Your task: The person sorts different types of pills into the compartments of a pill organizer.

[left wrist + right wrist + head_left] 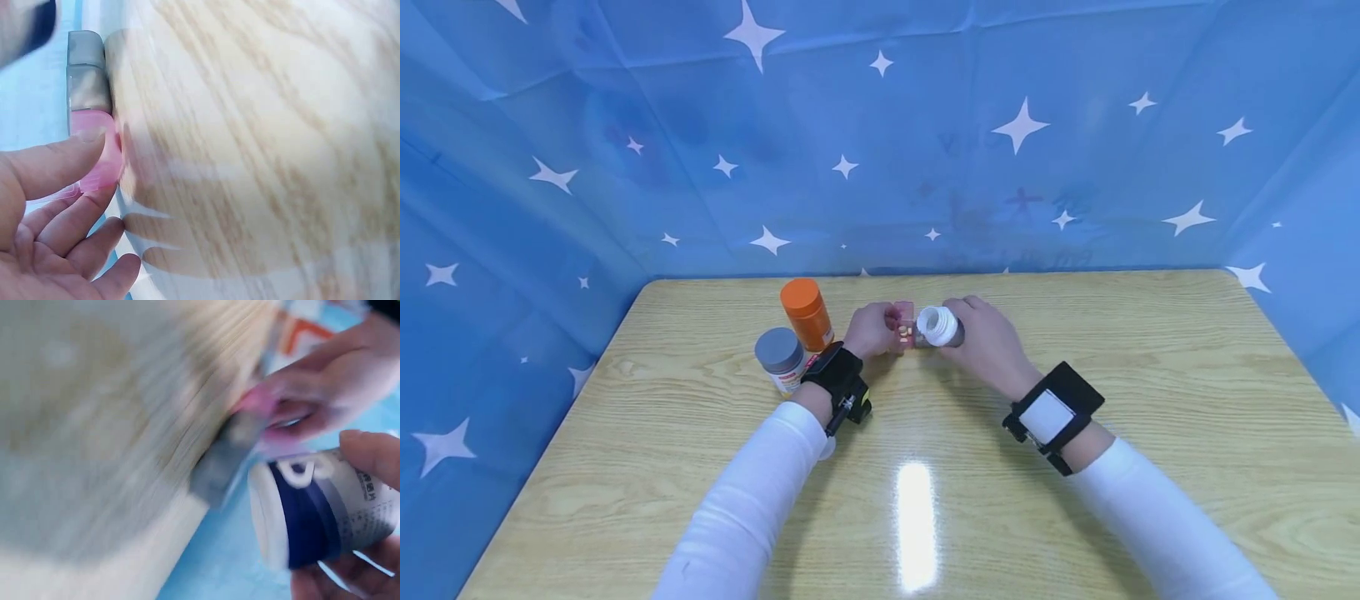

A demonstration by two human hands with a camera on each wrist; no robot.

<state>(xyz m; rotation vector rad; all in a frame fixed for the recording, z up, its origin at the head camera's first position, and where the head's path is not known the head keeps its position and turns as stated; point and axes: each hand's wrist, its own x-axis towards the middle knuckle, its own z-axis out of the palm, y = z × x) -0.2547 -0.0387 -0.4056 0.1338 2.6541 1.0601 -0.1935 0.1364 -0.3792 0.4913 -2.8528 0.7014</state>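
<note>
On the table's far part, my left hand [870,329] pinches the pink section of a small pill organizer [905,312] between thumb and fingers. Pale yellowish tablets [904,333] lie in that section, its clear lid raised. Grey sections [87,81] continue the row beyond the pink one. Just right of it, my right hand [985,343] grips a pill bottle [319,509], white with a dark blue band. No cap is on the bottle's white threaded neck [937,323], tilted up toward the head camera close beside the organizer.
Left of my left hand stand an orange bottle [807,312] and a grey-capped bottle [778,352]. A small pale round object [827,448] shows partly under my left sleeve. Behind the wooden table [685,400] hangs a blue cloth [880,133] with white stars.
</note>
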